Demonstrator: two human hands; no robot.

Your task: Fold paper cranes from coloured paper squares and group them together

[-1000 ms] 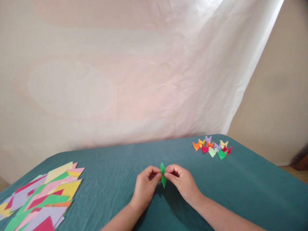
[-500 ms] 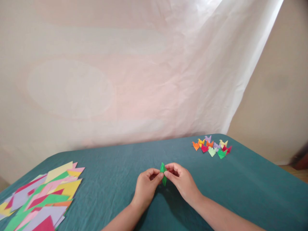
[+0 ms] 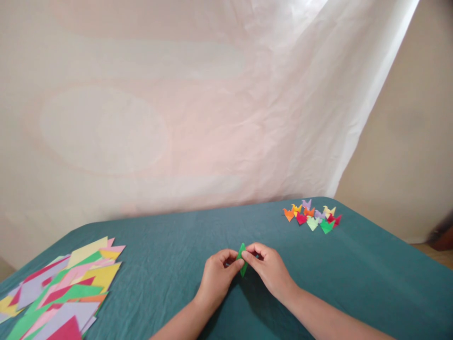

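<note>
A small folded piece of green paper [image 3: 243, 270], narrow and pointed at both ends, is held upright above the middle of the table. My left hand [image 3: 220, 274] pinches its left side between thumb and fingers. From the right, my right hand [image 3: 271, 267] pinches the same paper, its thumb close to the left thumb. The fingertips cover the paper's middle, so only its upper and lower points show.
Folded paper birds [image 3: 312, 223] in several colours stand grouped at the table's far right. Overlapping coloured paper sheets [image 3: 67, 289] lie at the left. A dark green cloth [image 3: 159, 255] covers the table, and a pale sheet [image 3: 212, 118] hangs behind it.
The green paper has shifted slightly right and down, and it now looks narrower and less spread at the top. Both hands still pinch it.
</note>
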